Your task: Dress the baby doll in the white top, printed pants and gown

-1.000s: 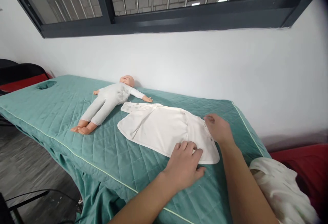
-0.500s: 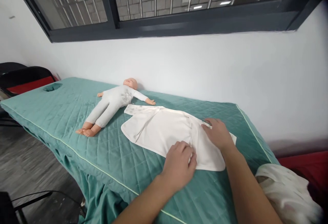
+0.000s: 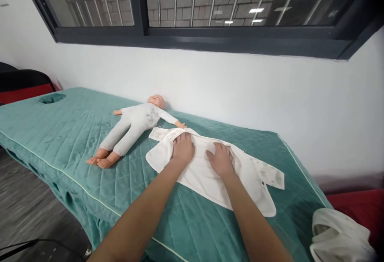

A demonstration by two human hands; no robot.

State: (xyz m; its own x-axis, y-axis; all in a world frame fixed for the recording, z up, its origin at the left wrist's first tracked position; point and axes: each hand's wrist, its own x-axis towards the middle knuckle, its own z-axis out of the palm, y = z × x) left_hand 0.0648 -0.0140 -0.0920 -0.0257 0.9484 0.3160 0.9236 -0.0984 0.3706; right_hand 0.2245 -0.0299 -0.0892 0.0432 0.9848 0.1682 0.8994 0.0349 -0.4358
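Note:
A white baby shirt [image 3: 201,174] lies spread out on the green quilted cover, its front opened and both patterned sleeves stretched to the sides. My left hand [image 3: 183,149] rests on the shirt's left part near the neckline, fingers extended on the cloth. On the right part lies my right hand [image 3: 221,160], flat with fingers apart, the fingertips near a fold. Left of the shirt a baby doll [image 3: 135,122] in pale grey clothing lies on its back, one hand close to the shirt's left sleeve.
The green covered bed [image 3: 99,190] stands against a white wall under a barred window [image 3: 192,10]. A crumpled whitish cloth [image 3: 339,234] sits at the lower right beside something red. Black and red chairs [image 3: 27,82] stand at the far left.
Both hands have moved left and up over the shirt. The right sleeve, earlier mostly hidden by my right hand and arm, now shows stretched out. The view has shifted slightly.

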